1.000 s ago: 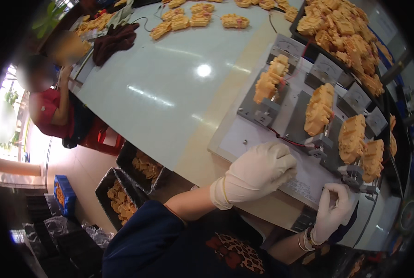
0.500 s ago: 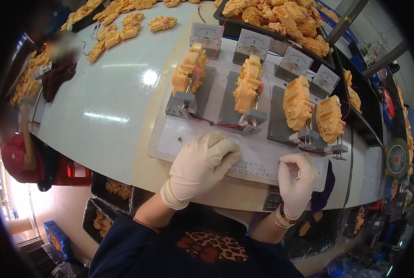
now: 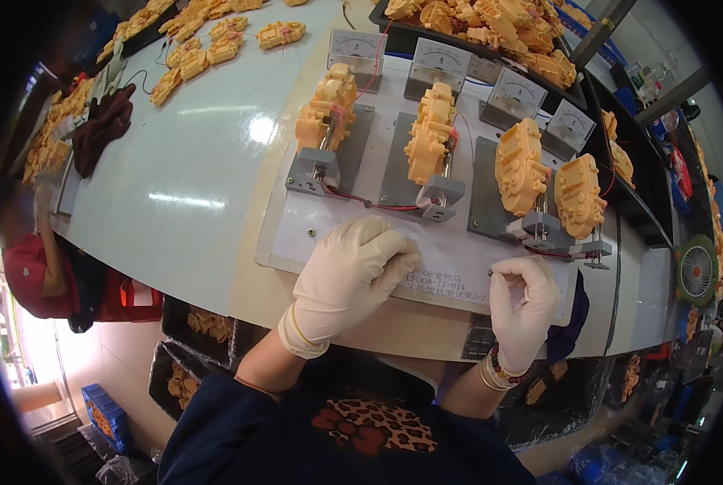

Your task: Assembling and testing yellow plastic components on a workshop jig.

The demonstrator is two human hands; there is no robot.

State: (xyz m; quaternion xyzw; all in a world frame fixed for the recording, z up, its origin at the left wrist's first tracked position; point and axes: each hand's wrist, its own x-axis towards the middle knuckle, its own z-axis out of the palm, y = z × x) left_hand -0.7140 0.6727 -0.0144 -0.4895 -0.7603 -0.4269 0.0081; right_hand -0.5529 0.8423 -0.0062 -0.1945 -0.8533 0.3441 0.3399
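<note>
My left hand (image 3: 352,279), in a white glove, is curled with its fingertips against the thumb over the front of a white test board (image 3: 284,242). Whatever it may hold is hidden. My right hand (image 3: 524,307), gloved too, has thumb and fingers drawn together at the board's front right edge, with nothing seen in them. Beyond the hands stand orange plastic gearbox housings, a left one (image 3: 326,109), a middle one (image 3: 431,133) and two at the right (image 3: 520,166) (image 3: 579,196). They rest on grey clamp fixtures (image 3: 436,198) with red and black wires. Neither hand touches them.
Analog meters (image 3: 438,65) line the board's back. Behind is a black tray (image 3: 478,52) heaped with orange housings. More housings (image 3: 280,34) lie on the pale table (image 3: 208,153). A co-worker (image 3: 34,267) sits at the left. A small fan (image 3: 695,273) stands at the right.
The view has shifted slightly, so the fixtures sit a little higher in it. Both hands keep nearly the same pose and place. Beside the brown cloth, the co-worker's surroundings look different at the far left.
</note>
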